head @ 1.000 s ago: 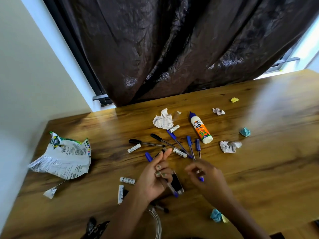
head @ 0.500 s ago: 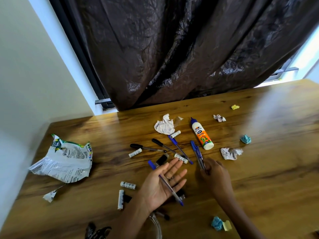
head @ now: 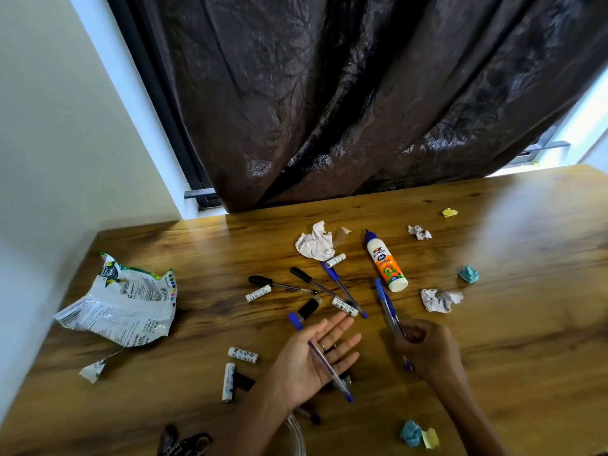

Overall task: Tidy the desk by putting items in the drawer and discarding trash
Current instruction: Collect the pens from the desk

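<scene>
The left hand (head: 316, 360) lies flat, palm up, fingers spread, like a little tray. 1 blue pen (head: 320, 357) rests across it, so more pens can be added. The right hand (head: 427, 352) pinches blue pens (head: 386, 302), maybe 2, it is hard to tell. Just past the left fingertips lie batteries (head: 345, 307) and black pens (head: 283, 285). Beyond the right hand sit a glue bottle (head: 386, 263) and crumpled paper (head: 439, 300).
</scene>
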Motion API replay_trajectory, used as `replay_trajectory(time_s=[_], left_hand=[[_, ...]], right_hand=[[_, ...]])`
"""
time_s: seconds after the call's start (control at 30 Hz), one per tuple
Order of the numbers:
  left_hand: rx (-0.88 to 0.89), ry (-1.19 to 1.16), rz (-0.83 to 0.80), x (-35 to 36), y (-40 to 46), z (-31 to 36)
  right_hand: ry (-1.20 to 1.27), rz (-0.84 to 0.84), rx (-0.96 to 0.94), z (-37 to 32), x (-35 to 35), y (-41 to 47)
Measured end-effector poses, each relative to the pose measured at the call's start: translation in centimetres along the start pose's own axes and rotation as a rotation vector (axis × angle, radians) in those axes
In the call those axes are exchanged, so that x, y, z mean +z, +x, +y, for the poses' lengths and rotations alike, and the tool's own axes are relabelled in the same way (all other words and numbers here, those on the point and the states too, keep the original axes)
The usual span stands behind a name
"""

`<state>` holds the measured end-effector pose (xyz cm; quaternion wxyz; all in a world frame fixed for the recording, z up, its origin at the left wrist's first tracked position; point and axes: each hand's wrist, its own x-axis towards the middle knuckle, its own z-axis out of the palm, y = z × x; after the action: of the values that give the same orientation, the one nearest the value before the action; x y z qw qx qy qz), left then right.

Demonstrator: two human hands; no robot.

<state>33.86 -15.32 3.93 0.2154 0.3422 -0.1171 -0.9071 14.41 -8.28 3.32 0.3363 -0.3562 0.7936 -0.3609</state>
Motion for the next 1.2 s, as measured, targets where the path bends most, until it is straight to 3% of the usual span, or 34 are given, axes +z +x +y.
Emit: replay_trajectory(time_s=[0.17,0.37,0.67,0.9,1.03,1.2], left_hand=[[-0.002,0.037,-0.003,0.0,0.4,-0.4],[0.059,0.025,-0.072,1.2,0.8,-1.0],[0.150,0.110,-0.109,1.4,0.6,-0.9],[0.144,0.089,-0.075,0.8,0.5,-0.9],[0.137,-0.027,-0.070,-0.3,0.9,-0.5],[0.153,-0.063,-0.055,-0.8,0.7,-0.2]], right_hand=[[0.309,-0.151,0.106,-1.1,-0.7,-1.5],[0.291,-0.339,-0.028,-3.4,1.1,-4.6],[0.087,-0.175,-0.172,-3.9,2.9,-5.1],[-0.116,-0.199,-0.350,-4.2,3.8,-4.4],[-0.113,-0.071,-0.360,-3.3,3.4,-0.9],[-0.305,0.082,-0.375,-1.1,5.1,5.0]])
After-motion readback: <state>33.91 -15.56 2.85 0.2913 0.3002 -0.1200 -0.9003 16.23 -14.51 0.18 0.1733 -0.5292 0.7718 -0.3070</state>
